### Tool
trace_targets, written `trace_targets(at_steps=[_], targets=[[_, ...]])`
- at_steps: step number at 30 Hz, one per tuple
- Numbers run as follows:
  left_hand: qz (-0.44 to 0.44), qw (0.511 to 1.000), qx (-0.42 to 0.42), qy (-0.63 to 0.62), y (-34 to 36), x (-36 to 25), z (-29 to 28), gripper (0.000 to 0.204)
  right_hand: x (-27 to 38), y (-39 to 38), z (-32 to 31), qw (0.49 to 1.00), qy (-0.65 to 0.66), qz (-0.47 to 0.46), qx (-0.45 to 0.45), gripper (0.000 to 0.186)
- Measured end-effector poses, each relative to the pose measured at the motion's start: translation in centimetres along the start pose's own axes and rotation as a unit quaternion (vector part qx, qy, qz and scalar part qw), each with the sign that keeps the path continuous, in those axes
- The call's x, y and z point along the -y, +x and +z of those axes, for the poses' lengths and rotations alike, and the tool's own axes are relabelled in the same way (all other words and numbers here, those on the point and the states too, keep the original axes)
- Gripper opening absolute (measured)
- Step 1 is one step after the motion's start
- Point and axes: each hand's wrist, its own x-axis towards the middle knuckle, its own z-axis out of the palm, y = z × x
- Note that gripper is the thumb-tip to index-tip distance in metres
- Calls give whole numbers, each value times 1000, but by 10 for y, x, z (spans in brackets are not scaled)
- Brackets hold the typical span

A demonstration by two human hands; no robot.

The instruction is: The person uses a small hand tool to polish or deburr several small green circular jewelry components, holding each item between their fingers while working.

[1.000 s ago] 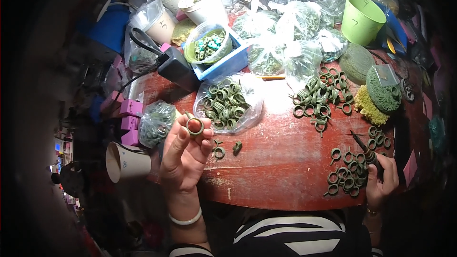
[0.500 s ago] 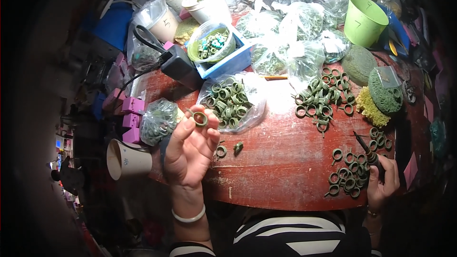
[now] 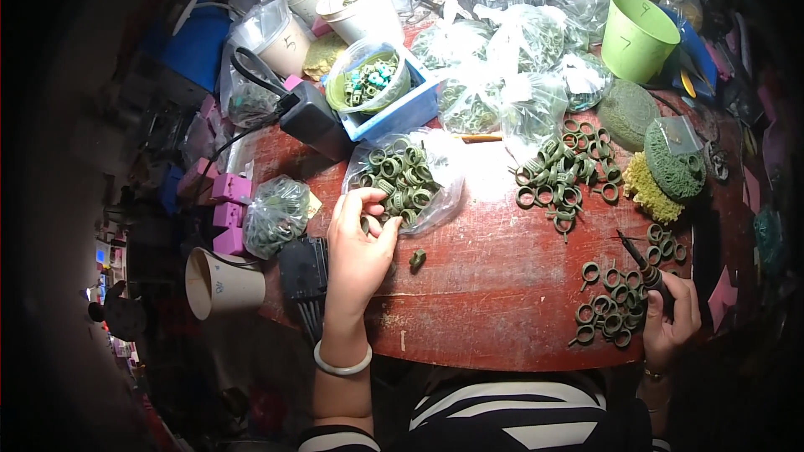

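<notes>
My left hand (image 3: 356,251) is palm down at the front edge of an open plastic bag (image 3: 448,197) of green rings (image 3: 406,176), its fingers curled around a green ring (image 3: 365,224), partly hidden. A small green piece (image 3: 417,259) lies to its right on the red table (image 3: 477,310). My right hand (image 3: 670,326) grips a dark pen-like tool with a thin tip (image 3: 649,272), beside a loose group of green rings (image 3: 607,305). Another pile of rings (image 3: 557,176) lies farther back.
Knotted bags (image 3: 528,50), a blue tray (image 3: 385,121) holding a tub, white buckets (image 3: 352,12) and a green bucket (image 3: 636,33) crowd the back. Sponges (image 3: 674,167) sit right. Pink blocks (image 3: 228,213), a black adapter (image 3: 306,121), a black device (image 3: 303,272) and a beige cup (image 3: 226,285) sit left.
My left hand has turned from palm up, with a ring raised at its fingertips, to palm down, lower beside the bag, exposing the black device. My right hand has barely moved.
</notes>
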Motion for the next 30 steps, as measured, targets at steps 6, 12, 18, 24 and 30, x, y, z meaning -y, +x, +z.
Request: trace_targets(at_steps=[6, 12, 18, 24, 30], targets=[[17, 997, -28, 72, -2, 5, -3, 37, 1, 2, 1, 1000, -6, -5, 3, 23], [-94, 972, 18, -217, -8, 3, -10, 44, 0, 3, 2, 1000, -5, -21, -3, 23], [-154, 893, 85, -415, -7, -18, -27, 34, 1, 4, 2, 1000, -9, -9, 6, 23], [-170, 804, 160, -547, -11, -18, -41, 30, 1, 4, 3, 1000, -17, -15, 3, 23], [-200, 621, 112, -750, -10, -21, -40, 32, 3, 5, 5, 1000, -16, -7, 6, 22]])
